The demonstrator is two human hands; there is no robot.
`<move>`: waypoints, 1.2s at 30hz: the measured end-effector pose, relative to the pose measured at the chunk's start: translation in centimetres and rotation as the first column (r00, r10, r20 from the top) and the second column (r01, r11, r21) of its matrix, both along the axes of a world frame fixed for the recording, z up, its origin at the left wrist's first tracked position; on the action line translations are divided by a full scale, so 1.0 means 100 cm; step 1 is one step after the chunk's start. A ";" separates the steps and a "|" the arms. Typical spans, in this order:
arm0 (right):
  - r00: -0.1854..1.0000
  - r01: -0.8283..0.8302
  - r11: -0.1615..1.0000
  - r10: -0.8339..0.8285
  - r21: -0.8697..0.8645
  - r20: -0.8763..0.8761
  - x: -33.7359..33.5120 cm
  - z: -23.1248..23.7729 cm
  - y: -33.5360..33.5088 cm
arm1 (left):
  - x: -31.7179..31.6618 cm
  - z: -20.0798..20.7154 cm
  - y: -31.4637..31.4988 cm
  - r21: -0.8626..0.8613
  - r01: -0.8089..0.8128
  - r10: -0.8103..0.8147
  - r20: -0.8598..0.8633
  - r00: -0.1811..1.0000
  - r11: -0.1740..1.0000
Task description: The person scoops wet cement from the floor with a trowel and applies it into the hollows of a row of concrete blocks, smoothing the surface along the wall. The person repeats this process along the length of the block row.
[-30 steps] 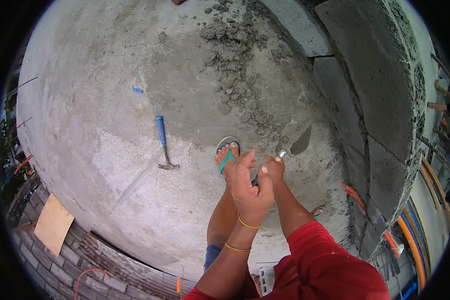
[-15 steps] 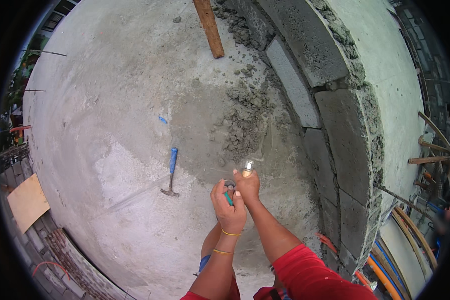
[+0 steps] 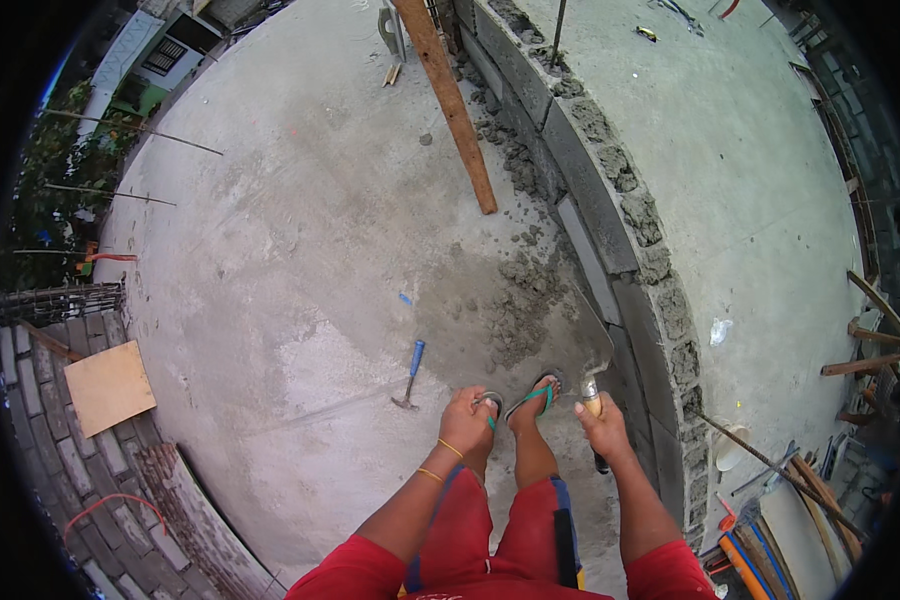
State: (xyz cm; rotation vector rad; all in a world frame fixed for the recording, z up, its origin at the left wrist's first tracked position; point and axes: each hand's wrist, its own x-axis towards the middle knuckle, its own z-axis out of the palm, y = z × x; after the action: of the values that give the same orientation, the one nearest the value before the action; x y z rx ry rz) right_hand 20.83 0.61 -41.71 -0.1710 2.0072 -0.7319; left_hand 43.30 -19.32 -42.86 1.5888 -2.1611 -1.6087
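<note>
My right hand (image 3: 606,425) is wrapped round the wooden handle of a trowel (image 3: 592,392), beside the block wall. The trowel's thin grey blade reaches away from me and blends with the mortar-stained floor behind it. My left hand (image 3: 462,416) hangs in front of my left foot, its fingers curled in; whether anything is inside them is hidden. A hammer (image 3: 414,372) with a blue handle lies on the concrete left of that hand. Beyond the trowel, a heap of wet grey mortar (image 3: 520,310) is spread along the wall's foot.
A low wall of grey concrete blocks (image 3: 630,300) curves along my right, with rough mortar on top and rebar (image 3: 770,478) jutting out. A wooden plank (image 3: 450,110) leans in from the far side. At the left lies a plywood sheet (image 3: 110,388). My sandalled feet stand near the mortar.
My hands, close together before, are now apart: the right has moved right with the trowel towards the wall, the left stays near the middle. The view has shifted, showing more wall and my legs.
</note>
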 end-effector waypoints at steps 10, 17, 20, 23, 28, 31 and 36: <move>0.979 -0.097 0.994 0.104 0.052 -0.173 -0.068 -0.030 -0.078 | -0.098 0.071 -0.092 -0.017 0.106 -0.107 -0.136 0.985 0.994; 0.966 -0.076 0.963 0.135 0.258 -0.222 -0.130 -0.149 -0.143 | -0.166 0.008 -0.143 0.179 0.530 -0.526 -0.074 0.847 0.829; 0.972 -0.056 0.943 0.127 0.329 -0.197 -0.162 -0.232 -0.178 | -0.198 -0.073 -0.170 0.160 0.710 -0.704 -0.101 0.703 0.686; 0.960 -0.059 0.916 0.162 0.398 -0.230 -0.181 -0.306 -0.216 | -0.196 -0.132 -0.189 0.188 0.764 -0.752 -0.146 0.643 0.617; 0.969 -0.102 0.890 0.189 0.444 -0.158 -0.180 -0.392 -0.267 | -0.167 -0.169 -0.206 0.308 0.792 -0.815 -0.083 0.574 0.527; 0.969 -0.078 0.905 0.167 0.419 -0.180 -0.169 -0.396 -0.265 | -0.170 -0.174 -0.200 0.354 0.769 -0.798 -0.094 0.595 0.532; 0.942 -0.271 0.833 0.333 0.482 -0.048 -0.160 -0.339 -0.253 | -0.187 -0.176 -0.202 0.373 0.769 -0.796 -0.118 0.594 0.519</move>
State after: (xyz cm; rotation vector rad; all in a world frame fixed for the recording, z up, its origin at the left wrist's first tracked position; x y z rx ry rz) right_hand 4.80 -24.68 -75.60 -0.2473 2.1531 -0.0186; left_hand 24.58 -39.54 -60.47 0.6190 -2.9960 -2.3424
